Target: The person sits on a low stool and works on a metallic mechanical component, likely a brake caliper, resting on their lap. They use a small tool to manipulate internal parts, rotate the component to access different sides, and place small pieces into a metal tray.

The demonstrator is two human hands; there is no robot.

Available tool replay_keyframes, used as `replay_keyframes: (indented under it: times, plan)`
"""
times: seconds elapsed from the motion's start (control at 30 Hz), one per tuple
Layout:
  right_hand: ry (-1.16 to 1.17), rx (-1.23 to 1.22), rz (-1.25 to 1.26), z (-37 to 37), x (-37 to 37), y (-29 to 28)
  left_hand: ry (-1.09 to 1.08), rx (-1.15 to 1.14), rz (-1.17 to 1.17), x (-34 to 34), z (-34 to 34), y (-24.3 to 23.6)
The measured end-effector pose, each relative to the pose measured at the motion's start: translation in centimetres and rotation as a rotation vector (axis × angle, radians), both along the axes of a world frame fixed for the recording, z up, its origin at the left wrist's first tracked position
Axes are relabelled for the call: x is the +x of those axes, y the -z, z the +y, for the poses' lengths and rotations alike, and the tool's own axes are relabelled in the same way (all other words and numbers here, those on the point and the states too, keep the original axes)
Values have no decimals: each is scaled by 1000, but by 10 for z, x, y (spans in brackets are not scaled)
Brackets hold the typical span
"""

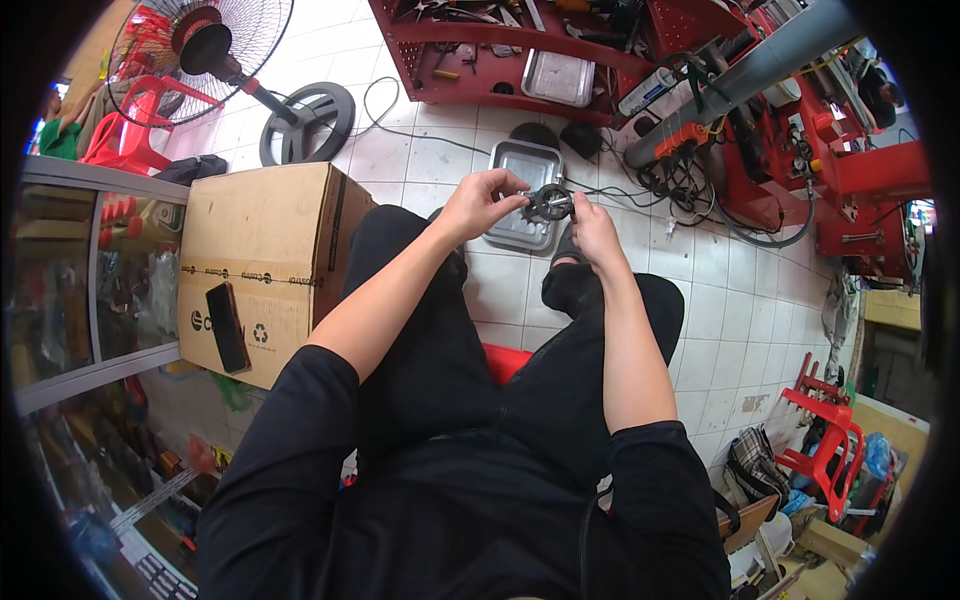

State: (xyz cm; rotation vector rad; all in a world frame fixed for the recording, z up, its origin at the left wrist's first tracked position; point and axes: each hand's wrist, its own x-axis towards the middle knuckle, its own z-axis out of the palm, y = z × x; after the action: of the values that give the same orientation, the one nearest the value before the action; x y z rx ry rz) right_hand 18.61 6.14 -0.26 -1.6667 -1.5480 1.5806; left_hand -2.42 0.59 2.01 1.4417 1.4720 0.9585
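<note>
Over a grey metal tray [515, 242] on the tiled floor, both my hands are raised in front of my knees. Thumb and fingers of my right hand [597, 232] are closed on the right edge of a dark, ring-shaped metal part [553, 202] with a shiny piece across its middle. My left hand [482, 205] is pinched at the left side of that ring, on a small dark piece too small to name. Whether this piece is joined to the ring I cannot tell. Another toothed-looking metal part [530, 222] shows just below, above or in the tray.
At my left stands a cardboard box [260, 220] with a phone [227, 328] on it, beside a glass cabinet [90, 275]. A standing fan [207, 50] is beyond. Ahead is a red tool trolley [460, 75]; cables [670, 185] lie at its right. A red stool [835, 440] is at right.
</note>
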Motion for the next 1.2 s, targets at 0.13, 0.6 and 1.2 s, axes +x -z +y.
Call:
replay_keyframes:
  times: [0.13, 0.6, 1.2]
  plan:
    - [-7, -173, 211, 2, 7, 3, 28, 144, 97, 2, -3, -11]
    - [37, 29, 190, 2, 2, 19, -107, -52, -266, 5, 4, 18]
    - [17, 115, 72, 3, 1, 16, -70, 28, -76, 5, 0, -4]
